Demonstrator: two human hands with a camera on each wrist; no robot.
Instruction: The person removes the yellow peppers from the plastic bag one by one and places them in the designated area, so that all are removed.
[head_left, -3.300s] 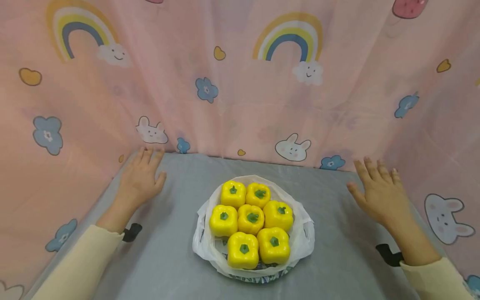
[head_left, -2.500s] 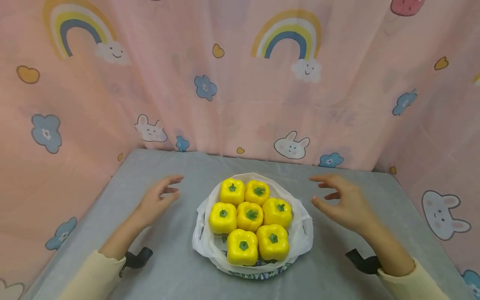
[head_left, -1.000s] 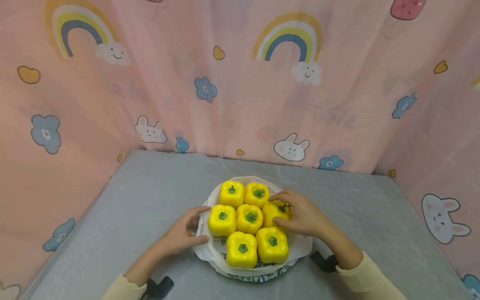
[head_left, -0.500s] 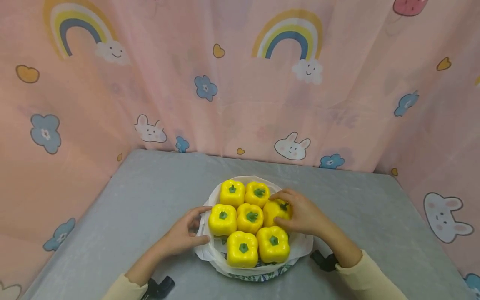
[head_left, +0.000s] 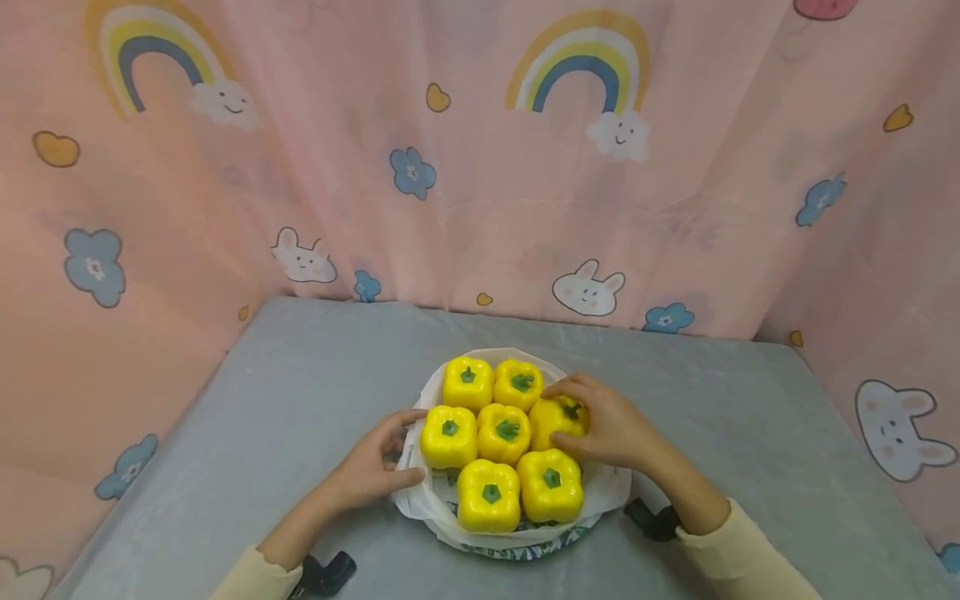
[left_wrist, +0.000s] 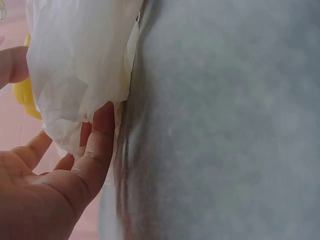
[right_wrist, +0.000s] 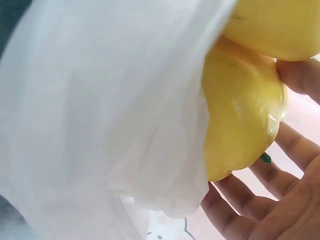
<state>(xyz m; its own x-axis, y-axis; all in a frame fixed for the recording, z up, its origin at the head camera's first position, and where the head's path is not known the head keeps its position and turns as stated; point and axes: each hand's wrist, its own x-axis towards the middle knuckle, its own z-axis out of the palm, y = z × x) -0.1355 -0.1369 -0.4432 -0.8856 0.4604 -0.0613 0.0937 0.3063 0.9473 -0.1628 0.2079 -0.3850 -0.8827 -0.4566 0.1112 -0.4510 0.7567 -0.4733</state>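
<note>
Several yellow bell peppers with green stems, one of them at the front left (head_left: pixel 489 496), stand close together in a round bowl (head_left: pixel 536 551) lined with a white plastic bag (head_left: pixel 611 492). My right hand (head_left: pixel 617 427) holds the right-hand bell pepper (head_left: pixel 553 427), thumb on its near side and fingers around the far side. That pepper (right_wrist: pixel 240 115) leans slightly, its stem turned rightward. On the opposite side, my left hand (head_left: pixel 375 467) grips the bowl's bag-covered edge. Its fingertips press against the bag (left_wrist: pixel 80 60) in the left wrist view, with the thumb at the rim.
The bowl stands on a grey cloth-covered table (head_left: pixel 322 358). A pink curtain (head_left: pixel 480 208) printed with rainbows, rabbits and flowers encloses the back and sides. Black wrist mounts (head_left: pixel 330 575) show below both hands.
Both hands have come inward from the table's sides to the bowl, the right taking hold of a bell pepper, the left the bowl's edge. Over the last second they have barely moved.
</note>
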